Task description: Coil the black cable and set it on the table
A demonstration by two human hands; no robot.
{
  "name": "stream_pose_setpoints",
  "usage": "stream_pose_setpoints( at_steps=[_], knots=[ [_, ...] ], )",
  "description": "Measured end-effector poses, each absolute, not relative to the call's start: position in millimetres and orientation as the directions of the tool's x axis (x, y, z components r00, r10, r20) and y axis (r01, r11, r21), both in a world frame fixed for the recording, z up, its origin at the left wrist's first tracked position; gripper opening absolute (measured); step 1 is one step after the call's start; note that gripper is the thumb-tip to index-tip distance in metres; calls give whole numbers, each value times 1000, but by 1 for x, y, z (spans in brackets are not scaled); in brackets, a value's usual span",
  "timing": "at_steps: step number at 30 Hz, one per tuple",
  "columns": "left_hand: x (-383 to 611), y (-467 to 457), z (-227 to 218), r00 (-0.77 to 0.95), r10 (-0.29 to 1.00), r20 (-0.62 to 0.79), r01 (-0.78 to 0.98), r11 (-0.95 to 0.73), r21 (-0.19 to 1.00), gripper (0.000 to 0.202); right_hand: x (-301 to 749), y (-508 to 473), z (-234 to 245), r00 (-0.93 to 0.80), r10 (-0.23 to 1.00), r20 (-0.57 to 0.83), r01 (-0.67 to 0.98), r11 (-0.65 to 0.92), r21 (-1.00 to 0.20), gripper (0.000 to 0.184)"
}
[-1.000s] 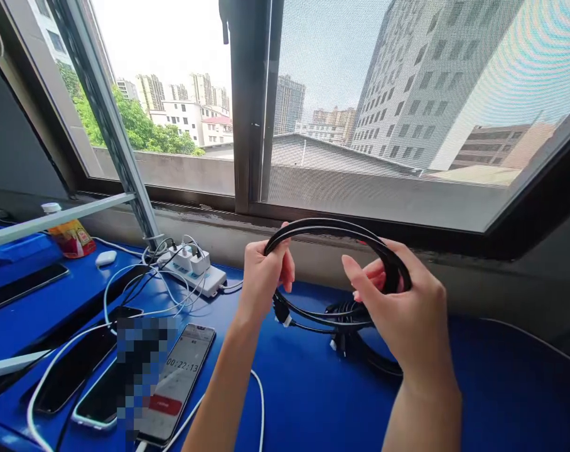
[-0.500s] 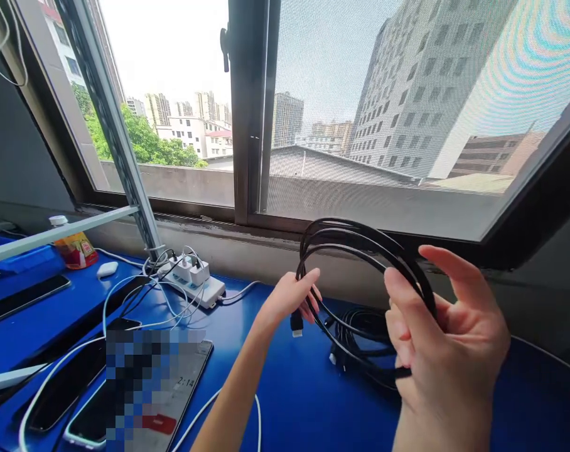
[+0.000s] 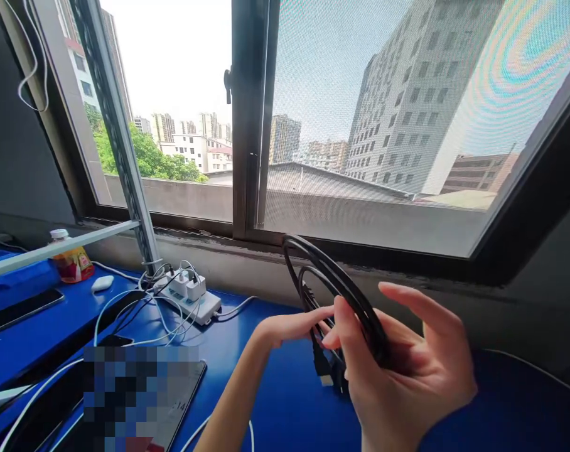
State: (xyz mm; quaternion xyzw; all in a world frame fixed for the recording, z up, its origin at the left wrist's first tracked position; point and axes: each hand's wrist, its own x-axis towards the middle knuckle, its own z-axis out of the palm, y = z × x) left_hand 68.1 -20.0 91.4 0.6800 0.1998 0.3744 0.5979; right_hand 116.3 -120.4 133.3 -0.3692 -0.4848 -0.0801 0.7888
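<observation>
A black HDMI cable (image 3: 329,267), wound into loops, is held up above the blue tabletop. My right hand (image 3: 402,370) is closed around the bundled loops, with its thumb against their near side and its index finger lifted away. Reaching in from the left, my left hand (image 3: 292,329) has its fingers at the lower part of the loops; the fingertips are partly hidden behind the strands and my right hand. Below them hangs a black plug (image 3: 323,370) with a flat metal end. Another black coil that lay on the table is now mostly covered by my hands.
On the blue table (image 3: 285,402), a white power strip (image 3: 198,304) carries chargers and tangled thin cables. Several phones lie at left, one beneath a blurred patch. A drink bottle (image 3: 73,260) and white earphone case (image 3: 102,284) stand behind. A metal shelf post (image 3: 120,138) rises before the window.
My right hand has moved left and down with the loops, closer to my left hand. The loops now look narrower and bunched together. The camera view has shifted slightly.
</observation>
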Motion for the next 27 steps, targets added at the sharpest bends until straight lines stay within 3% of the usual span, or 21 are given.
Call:
stream_pose_setpoints(
  at_steps=[4, 7, 10, 13, 19, 23, 27],
  knots=[
    [76, -21, 88, 736, 658, 160, -154, -67, 986, 33, 121, -114, 130, 518, 248, 818, 433, 749, -502, 18],
    [87, -20, 84, 678, 716, 169, -329, 90, 940, 36, 130, -105, 127, 563, 299, 771, 351, 757, -550, 18],
    [93, -16, 85, 584, 789, 192, -476, 142, 868, 51, 142, -94, 126, 716, 321, 620, 218, 741, -635, 30],
    [90, -12, 90, 471, 856, 214, -538, 86, 839, 60, 154, -86, 125, 786, 323, 527, 181, 695, -696, 46],
    [70, -12, 105, 270, 906, 326, -448, -181, 875, 58, 168, -82, 120, 689, 337, 641, 357, 613, -705, 60],
    [54, -13, 113, 179, 915, 362, -290, -302, 908, 47, 167, -84, 117, 571, 294, 766, 513, 601, -613, 52],
    [43, -15, 119, 214, 911, 352, -217, -307, 927, 41, 165, -87, 116, 495, 274, 825, 573, 611, -546, 42]
  ],
)
